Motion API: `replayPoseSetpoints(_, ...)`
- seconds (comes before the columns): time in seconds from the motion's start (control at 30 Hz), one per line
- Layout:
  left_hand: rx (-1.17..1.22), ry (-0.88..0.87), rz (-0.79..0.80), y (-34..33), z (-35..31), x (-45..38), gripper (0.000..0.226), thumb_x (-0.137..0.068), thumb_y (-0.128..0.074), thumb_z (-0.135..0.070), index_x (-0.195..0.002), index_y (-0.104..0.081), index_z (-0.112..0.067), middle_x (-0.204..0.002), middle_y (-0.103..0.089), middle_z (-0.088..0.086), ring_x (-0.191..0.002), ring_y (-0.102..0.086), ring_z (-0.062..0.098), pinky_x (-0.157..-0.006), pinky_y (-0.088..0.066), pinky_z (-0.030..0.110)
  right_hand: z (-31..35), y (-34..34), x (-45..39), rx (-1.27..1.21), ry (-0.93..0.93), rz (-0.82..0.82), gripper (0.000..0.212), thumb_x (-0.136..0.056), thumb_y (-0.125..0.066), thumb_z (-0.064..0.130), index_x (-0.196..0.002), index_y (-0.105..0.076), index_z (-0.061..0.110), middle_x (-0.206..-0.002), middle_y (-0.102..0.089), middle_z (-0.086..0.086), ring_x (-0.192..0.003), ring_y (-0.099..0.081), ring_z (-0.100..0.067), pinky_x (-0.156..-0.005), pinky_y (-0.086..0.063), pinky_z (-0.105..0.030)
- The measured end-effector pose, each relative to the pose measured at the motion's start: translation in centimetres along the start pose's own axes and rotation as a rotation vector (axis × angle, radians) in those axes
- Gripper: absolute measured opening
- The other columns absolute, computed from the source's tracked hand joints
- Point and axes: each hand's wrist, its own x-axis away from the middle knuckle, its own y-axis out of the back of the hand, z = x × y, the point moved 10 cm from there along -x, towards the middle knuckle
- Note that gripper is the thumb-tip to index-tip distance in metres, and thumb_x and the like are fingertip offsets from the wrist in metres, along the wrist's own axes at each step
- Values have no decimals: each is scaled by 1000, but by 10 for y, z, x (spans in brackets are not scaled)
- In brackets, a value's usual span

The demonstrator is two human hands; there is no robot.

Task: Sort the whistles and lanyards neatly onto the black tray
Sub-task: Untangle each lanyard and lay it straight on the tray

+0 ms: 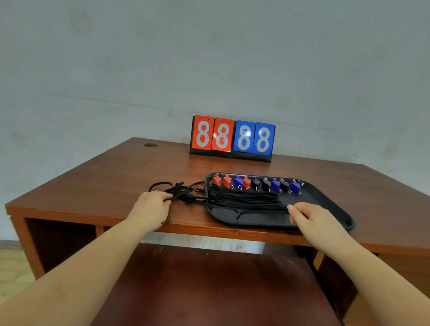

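At the left, near the front edge of the table (111, 183), the left hand (151, 207) is closed around the tangled ends of the black lanyards (244, 199), fingers curled over the cords with the palm resting on the wood. Just beyond that hand's fingertips, loose loops of cord lie bunched on the table, outside the tray. From the hand the lanyards run rightward as a bundle of roughly parallel strands, crossing the tray's left rim and stretching over its floor. One stray cord hangs off the tray's near edge and over the table front, between the two hands.

The black tray (329, 203) sits under and beyond the right hand. Along its far side, beyond both the cords and the right hand, the whistles (256, 184) stand in a single row: red, red, blue, red, black, black, blue, black, blue, each with a small metal ring at its near end.

The right hand (309, 217) pinches the right end of the lanyard bundle between thumb and fingertips, over the tray's middle.

Far beyond both hands, a flip scoreboard (232, 139) stands against the wall (213, 53), showing 8 8 in red and 8 8 in blue.
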Motion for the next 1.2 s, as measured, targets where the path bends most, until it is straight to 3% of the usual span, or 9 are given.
replayPoseSetpoints(0.1,-34,45,-1,-1,4,-4,35,-98,-40,-19,-128,-57,-21,-129,-57,8,-98,-60,21,-84,-44,27,-6,13,6,-49,0,-24,40,-99,-38,31,-62,-46,17,-55,-44,4,-53,-42,-11,-57,-32,-27)
replayPoseSetpoints(0.3,81,28,-66,8,-5,5,35,-87,-50,-12,-118,-60,-25,-133,-50,6,-124,-43,26,-102,-37,39,-3,1,18,-28,21,61,37,-98,-40,34,-66,-54,22,-60,-53,6,-55,-47,-5,-54,-32,-20)
replayPoseSetpoints(0.47,51,-152,-145,21,-34,19,52,-85,-49,-5,-133,-45,-25,-143,-40,0,-135,-27,20,-112,-23,37,25,-16,2,-14,39,65,35,-95,-38,51,-105,-63,28,-97,-68,6,-87,-61,-10,-69,-44,-24)
replayPoseSetpoints(0.6,-48,-336,47,-3,-59,15,56,-94,-46,-13,-145,-30,-30,-153,-27,-8,-143,-17,14,-116,-13,31,61,-38,-14,18,67,103,52,-88,-39,63,-129,-48,32,-110,-64,7,-97,-58,-11,-74,-44,-25)
replayPoseSetpoints(0.7,-22,-312,168,-19,-54,14,47,-97,-45,-24,-142,-35,-33,-148,-37,-8,-138,-29,11,-111,-23,26,85,-60,-22,44,95,191,68,-80,-45,71,-135,-42,31,-122,-60,5,-109,-56,-15,-88,-46,-30)
replayPoseSetpoints(0.83,19,-288,156,-17,-47,12,38,-96,-47,-29,-134,-48,-33,-140,-47,-11,-131,-39,8,-105,-30,23,104,-86,-31,152,105,288,92,-68,-53,78,-143,-33,27,-144,-45,4,-130,-44,-20,-100,-42,-36)
replayPoseSetpoints(1.03,66,-272,144,-17,-43,12,35,-96,-46,-22,-128,-56,-32,-135,-52,-13,-128,-41,6,-106,-31,25,112,-92,-36,122,104,233,72,-71,-57,72,-126,-46,27,-114,-59,5,-104,-55,-16,-79,-45,-29)
replayPoseSetpoints(1.13,56,-301,136,-17,-46,12,35,-95,-46,-17,-125,-58,-29,-133,-54,-12,-127,-42,5,-107,-30,25,117,-88,-37,74,147,173,64,-79,-55,64,-132,-37,31,-95,-57,6,-90,-56,-15,-70,-40,-27)
replayPoseSetpoints(1.2,68,-311,132,-16,-47,13,32,-94,-49,-17,-122,-61,-28,-129,-57,-12,-123,-46,5,-106,-33,24,124,-91,-39,80,200,163,55,-88,-51,54,-137,-38,33,-100,-64,2,-96,-60,-18,-69,-40,-26)
